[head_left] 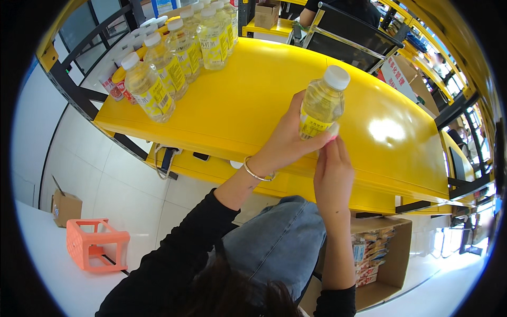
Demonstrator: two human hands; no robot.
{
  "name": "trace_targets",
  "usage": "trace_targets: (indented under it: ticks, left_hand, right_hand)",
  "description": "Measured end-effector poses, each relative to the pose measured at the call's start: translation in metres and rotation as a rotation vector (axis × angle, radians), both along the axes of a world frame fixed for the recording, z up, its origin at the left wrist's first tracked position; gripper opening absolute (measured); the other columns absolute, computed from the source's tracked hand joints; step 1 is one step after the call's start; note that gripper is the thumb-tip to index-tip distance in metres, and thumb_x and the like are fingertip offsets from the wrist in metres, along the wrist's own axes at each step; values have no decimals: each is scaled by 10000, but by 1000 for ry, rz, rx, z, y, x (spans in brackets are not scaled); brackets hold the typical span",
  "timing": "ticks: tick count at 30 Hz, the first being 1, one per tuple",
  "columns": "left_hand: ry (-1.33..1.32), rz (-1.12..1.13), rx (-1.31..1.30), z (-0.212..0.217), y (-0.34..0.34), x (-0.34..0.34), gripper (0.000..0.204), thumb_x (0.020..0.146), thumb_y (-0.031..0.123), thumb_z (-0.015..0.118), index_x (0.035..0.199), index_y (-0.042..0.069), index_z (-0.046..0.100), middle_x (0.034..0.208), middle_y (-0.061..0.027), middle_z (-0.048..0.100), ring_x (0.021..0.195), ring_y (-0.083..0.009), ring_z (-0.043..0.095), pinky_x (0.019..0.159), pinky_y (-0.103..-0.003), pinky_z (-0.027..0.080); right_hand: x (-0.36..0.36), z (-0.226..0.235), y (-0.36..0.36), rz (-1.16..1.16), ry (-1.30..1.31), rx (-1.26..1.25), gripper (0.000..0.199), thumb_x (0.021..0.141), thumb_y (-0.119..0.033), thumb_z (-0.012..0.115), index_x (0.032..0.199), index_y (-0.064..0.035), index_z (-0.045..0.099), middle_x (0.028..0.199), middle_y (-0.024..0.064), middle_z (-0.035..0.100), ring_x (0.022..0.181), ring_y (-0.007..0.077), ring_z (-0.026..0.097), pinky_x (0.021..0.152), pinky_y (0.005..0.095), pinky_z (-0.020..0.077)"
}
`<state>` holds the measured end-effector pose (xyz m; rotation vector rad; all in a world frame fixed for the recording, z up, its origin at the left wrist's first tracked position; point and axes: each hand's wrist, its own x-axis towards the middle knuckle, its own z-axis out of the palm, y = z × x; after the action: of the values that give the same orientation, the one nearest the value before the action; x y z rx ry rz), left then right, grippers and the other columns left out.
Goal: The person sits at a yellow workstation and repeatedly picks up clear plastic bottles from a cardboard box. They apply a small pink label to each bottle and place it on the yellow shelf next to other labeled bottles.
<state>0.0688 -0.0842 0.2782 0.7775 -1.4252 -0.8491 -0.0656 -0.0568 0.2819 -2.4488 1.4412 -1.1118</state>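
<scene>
— Far left first: a row of bottles with white caps, standing upright on the yellow shelf, well apart from the hands. Below, on the pale floor, an orange crate beside a small cardboard box.

— And in the middle?

— Left hand wrapped round the lower half of a single bottle, fingers clenched on its labelled waist. Held tilted a little above the shelf, not resting on it. Gold bangle on that wrist.

— Right hand?

— Right hand just beneath, fingertips pressed to the bottom edge of the same bottle, grasping it lightly from below.

— Feel of the thing?

— Probably full of pale yellow liquid, so moderately heavy for its size. Thin clear plastic: likely to give a little under a squeeze, not fragile. Smooth wall, perhaps slippery; label band and waist look like the surest hold, or the ribbed white cap.

— Further right?

— Bare glossy shelf, then an open carton of packets on the floor under it.
</scene>
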Motion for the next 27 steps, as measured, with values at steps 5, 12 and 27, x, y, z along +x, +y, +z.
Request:
trace_targets:
  ticks: [5,12,27]
  left_hand:
    - [33,66,12,-2,-1,-1,730,726,192,733,1289,28,298,1224,-151,437,1169,-264,447,990,-374,360]
    - [-81,245,-11,-11,-2,3,674,704,176,733,1225,10,339,1176,-168,440,1125,-276,451,979,-382,354]
    - [74,-14,0,-7,-3,-3,616,764,194,714,1237,29,356,1163,-97,489,1110,-184,476,951,-335,388]
  right_hand:
    - [-5,-14,5,4,233,-196,297,805,9,515,1097,62,531,1108,219,565,1053,355,532,834,416,481]
    - [-33,41,-8,76,89,71,324,777,59,489,1091,25,559,1048,195,590,931,364,579,800,401,478]
    - [-14,-1,-28,242,-181,147,326,798,79,415,1112,34,493,1002,250,545,886,441,537,733,441,453]
